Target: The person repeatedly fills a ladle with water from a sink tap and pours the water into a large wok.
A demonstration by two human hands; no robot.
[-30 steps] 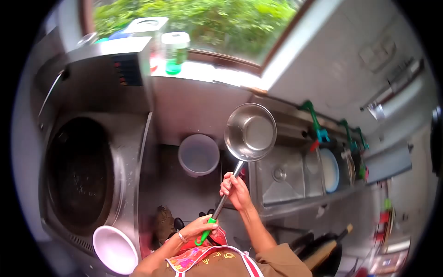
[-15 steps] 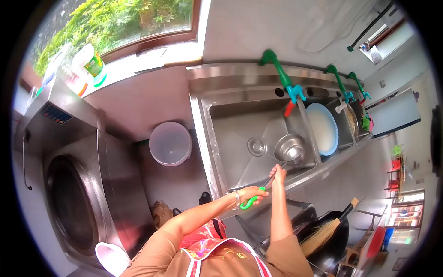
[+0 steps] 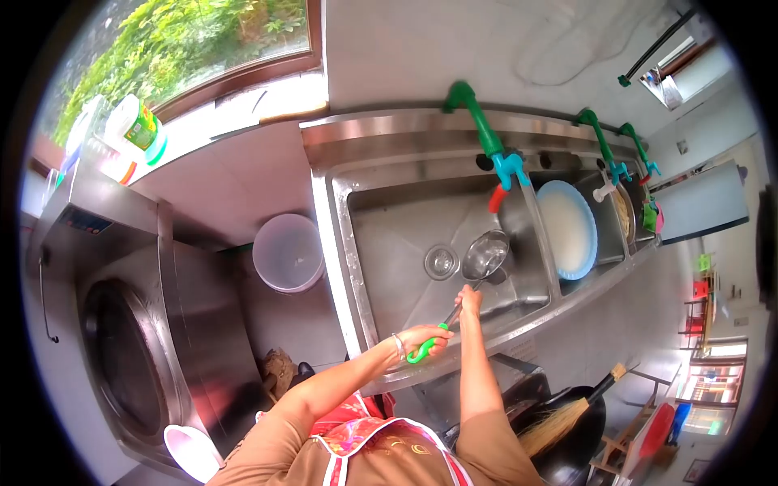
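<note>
A large metal ladle (image 3: 487, 253) with a green handle end reaches over the steel sink basin (image 3: 389, 223). My left hand (image 3: 423, 338) is closed around the green end. Farther up the shaft, my right hand (image 3: 469, 298) grips the handle near the bowl. The bowl lies just below the red nozzle of a green and blue tap (image 3: 508, 168), right of the round drain (image 3: 441, 262). Whether water runs from the nozzle I cannot tell for sure.
A blue basin (image 3: 593, 235) of whitish liquid sits in the neighbouring sink. Left of the sinks stand a translucent bucket (image 3: 288, 253) and a steel cooker (image 3: 126, 356). Below right, a black wok (image 3: 596, 421) holds a straw brush (image 3: 559, 425).
The ladle's bowl has risen from low in the basin to just beneath the tap's nozzle. Both hands moved with it, and the camera view shifted slightly.
</note>
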